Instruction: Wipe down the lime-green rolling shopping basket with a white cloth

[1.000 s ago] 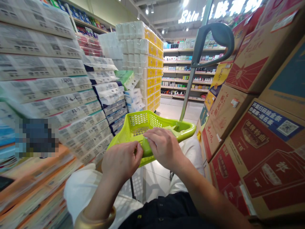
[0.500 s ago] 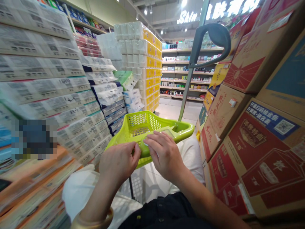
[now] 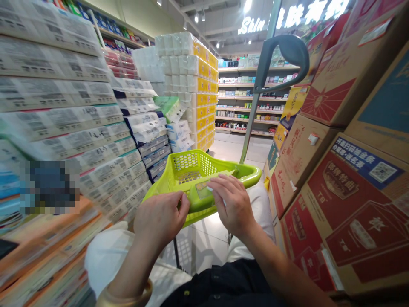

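Note:
A lime-green shopping cart basket with perforated walls stands before me. My left hand is closed around the left part of its push handle, thumb lying along the near side. My right hand rests over the handle's middle, to the right of a clear label panel, fingers bent forward with the thumb underneath. A bit of something white shows at its fingertips; most of it is hidden under the hand, so its kind is unclear. The part of the basket floor that I see is bare mesh.
Stacked packs of paper rise on the left, with yellow-and-white tissue packs farther back. Red and brown cartons line the right side. A grey handle on a pole stands at the cart's right. Shelves of goods lie beyond.
My right hand has slid to the right along the handle, away from my left hand, uncovering the label panel. The white bit moved with it. My left hand keeps its grip.

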`<state>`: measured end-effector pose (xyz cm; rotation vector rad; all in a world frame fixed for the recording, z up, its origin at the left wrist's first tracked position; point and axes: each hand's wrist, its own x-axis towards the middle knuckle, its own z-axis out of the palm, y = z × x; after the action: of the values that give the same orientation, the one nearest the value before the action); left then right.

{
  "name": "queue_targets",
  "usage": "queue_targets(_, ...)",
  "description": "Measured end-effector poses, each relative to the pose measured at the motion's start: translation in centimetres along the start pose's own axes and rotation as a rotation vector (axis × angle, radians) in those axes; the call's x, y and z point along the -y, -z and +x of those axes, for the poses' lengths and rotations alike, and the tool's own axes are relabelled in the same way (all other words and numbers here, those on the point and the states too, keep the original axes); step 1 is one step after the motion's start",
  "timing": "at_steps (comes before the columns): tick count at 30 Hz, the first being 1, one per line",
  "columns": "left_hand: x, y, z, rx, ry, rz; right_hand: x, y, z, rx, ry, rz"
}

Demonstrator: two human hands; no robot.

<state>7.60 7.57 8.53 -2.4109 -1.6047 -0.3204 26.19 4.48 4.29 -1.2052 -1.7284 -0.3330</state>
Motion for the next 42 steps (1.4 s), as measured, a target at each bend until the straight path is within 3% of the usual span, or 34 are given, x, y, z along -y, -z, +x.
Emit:
queue_targets(3,-0.1,0.0,0.0,-0.006,-0.002,-0.003,-0.2,0.2,0.1,-0.049,-0.062,-0.028)
queue_targets(9,0.1,0.0,0.0,-0.01,-0.011,-0.003,0.8,-0.2,-0.2,0.031,0.067,0.034)
queue_targets(15,0.1,0.0,0.0,-0.018,-0.007,-0.005,-1.4,0.0,0.3,-0.105,-0.106,-0.023)
queue_targets(22,0.1,-0.1,0.0,-0.027,-0.014,-0.02,0.7,-0.6,-0.1,-0.022,-0.003,0.029)
queue_targets(28,0.0,0.1,0.0,-0.006,0.0,-0.012,-1.8,-0.1,0.4,-0.136,-0.15,0.003)
queue_targets(35,0.0,-0.1,0.1,0.001,-0.002,0.003,1.5,-0.9,-0.3,-0.008,0.006,0.032)
queue_targets(42,-0.1,0.2,0.1,0.005,0.003,0.003,-1.4,-0.2,-0.1,-0.144,-0.138,-0.029)
